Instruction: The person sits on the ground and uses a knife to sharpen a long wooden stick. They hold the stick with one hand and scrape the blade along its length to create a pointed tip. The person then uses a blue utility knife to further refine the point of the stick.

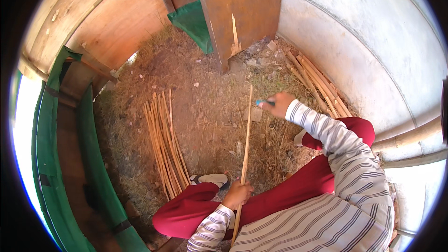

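My left hand (237,195) is wrapped round the lower part of a long, thin wooden stick (247,144). The stick slants up and away from my lap, its far end free above the ground. Close to that far end, my right hand (280,105) is closed round a small teal-ended tool (260,102); my fingers hide most of it, so its kind cannot be made out. A narrow gap seems to separate the tool from the stick. My legs, in dark red trousers (289,179), are folded apart beneath my arms.
A bundle of similar sticks (163,144) lies on the dry grassy ground at left. Thicker poles (322,84) lie by the pale sheet wall (354,51) at right. A brown wooden cabinet (245,16) with a green cover stands ahead; green-covered furniture (88,135) lines the left.
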`<act>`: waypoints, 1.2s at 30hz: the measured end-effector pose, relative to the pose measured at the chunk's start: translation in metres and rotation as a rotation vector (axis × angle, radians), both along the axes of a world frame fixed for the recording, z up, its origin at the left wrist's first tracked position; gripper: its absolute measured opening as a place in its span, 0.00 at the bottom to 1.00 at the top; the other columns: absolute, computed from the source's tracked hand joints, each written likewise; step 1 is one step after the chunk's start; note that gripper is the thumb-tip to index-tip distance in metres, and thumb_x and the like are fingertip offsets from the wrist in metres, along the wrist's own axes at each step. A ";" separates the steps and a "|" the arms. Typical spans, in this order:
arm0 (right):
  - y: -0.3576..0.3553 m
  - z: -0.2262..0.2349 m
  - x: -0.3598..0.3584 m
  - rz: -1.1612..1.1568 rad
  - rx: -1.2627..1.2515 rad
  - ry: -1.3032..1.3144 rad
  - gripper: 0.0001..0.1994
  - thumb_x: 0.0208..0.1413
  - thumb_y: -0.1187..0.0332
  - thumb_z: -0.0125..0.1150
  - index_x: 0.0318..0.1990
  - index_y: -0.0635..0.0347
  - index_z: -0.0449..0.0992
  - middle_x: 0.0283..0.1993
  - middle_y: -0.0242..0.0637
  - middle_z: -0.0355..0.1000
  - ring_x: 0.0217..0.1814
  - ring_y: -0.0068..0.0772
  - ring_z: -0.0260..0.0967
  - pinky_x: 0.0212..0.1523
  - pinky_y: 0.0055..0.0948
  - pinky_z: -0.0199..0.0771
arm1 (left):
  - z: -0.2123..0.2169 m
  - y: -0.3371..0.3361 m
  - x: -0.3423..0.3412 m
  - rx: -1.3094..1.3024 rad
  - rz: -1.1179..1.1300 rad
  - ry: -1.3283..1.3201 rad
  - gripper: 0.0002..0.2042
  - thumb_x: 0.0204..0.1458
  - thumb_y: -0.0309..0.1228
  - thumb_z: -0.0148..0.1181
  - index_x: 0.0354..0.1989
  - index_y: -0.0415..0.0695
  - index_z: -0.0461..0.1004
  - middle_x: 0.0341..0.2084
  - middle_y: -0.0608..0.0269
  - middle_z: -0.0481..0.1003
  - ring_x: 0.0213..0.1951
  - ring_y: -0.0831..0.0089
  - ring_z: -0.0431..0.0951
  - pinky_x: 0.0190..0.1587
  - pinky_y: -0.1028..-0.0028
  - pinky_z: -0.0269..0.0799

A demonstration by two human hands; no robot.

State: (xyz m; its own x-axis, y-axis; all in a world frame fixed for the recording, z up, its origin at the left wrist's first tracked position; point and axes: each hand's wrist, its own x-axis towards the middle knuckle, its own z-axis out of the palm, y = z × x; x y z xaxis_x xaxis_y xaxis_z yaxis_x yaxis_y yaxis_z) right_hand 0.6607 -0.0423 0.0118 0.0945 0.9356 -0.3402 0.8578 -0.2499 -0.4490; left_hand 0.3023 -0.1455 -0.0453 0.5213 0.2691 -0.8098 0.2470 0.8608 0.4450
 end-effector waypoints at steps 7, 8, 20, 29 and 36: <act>-0.104 -0.008 -0.087 0.220 0.295 0.188 0.24 0.64 0.44 0.55 0.36 0.54 0.85 0.14 0.39 0.70 0.13 0.37 0.70 0.18 0.37 0.74 | 0.017 0.003 0.003 -0.019 0.036 -0.087 0.13 0.53 0.19 0.55 0.22 0.47 0.60 0.12 0.69 0.61 0.09 0.78 0.59 0.09 0.73 0.50; -0.109 -0.011 -0.092 0.208 0.270 0.213 0.24 0.63 0.44 0.55 0.36 0.55 0.85 0.14 0.40 0.70 0.13 0.39 0.71 0.19 0.37 0.74 | 0.019 0.002 0.005 0.014 0.026 -0.066 0.13 0.53 0.19 0.55 0.22 0.47 0.60 0.12 0.69 0.61 0.09 0.78 0.59 0.09 0.73 0.50; -0.107 -0.013 -0.103 0.266 0.076 0.203 0.27 0.63 0.40 0.51 0.43 0.52 0.85 0.18 0.45 0.74 0.22 0.48 0.77 0.30 0.44 0.81 | 0.032 0.002 0.017 0.164 -0.044 0.073 0.13 0.54 0.20 0.55 0.22 0.48 0.58 0.12 0.71 0.60 0.09 0.80 0.57 0.09 0.74 0.50; -0.092 -0.009 -0.091 0.111 0.047 0.012 0.29 0.62 0.35 0.48 0.48 0.48 0.84 0.22 0.45 0.77 0.24 0.46 0.78 0.30 0.44 0.81 | 0.032 -0.009 0.015 0.161 -0.040 0.032 0.13 0.54 0.20 0.54 0.25 0.50 0.57 0.12 0.71 0.60 0.09 0.80 0.59 0.08 0.74 0.51; -0.066 -0.026 -0.045 -0.029 0.037 -0.021 0.30 0.60 0.34 0.49 0.49 0.47 0.84 0.27 0.45 0.79 0.32 0.48 0.80 0.45 0.44 0.80 | 0.031 -0.019 0.007 0.200 -0.174 -0.012 0.13 0.53 0.20 0.55 0.26 0.50 0.56 0.12 0.70 0.61 0.09 0.79 0.60 0.08 0.74 0.52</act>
State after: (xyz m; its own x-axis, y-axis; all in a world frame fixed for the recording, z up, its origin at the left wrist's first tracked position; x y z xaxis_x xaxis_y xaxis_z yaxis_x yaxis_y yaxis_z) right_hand 0.6157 -0.1085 -0.0142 0.1286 0.9444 -0.3026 0.8599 -0.2582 -0.4403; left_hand 0.3096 -0.1640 -0.0140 0.5833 0.3292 -0.7425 0.3767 0.7003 0.6064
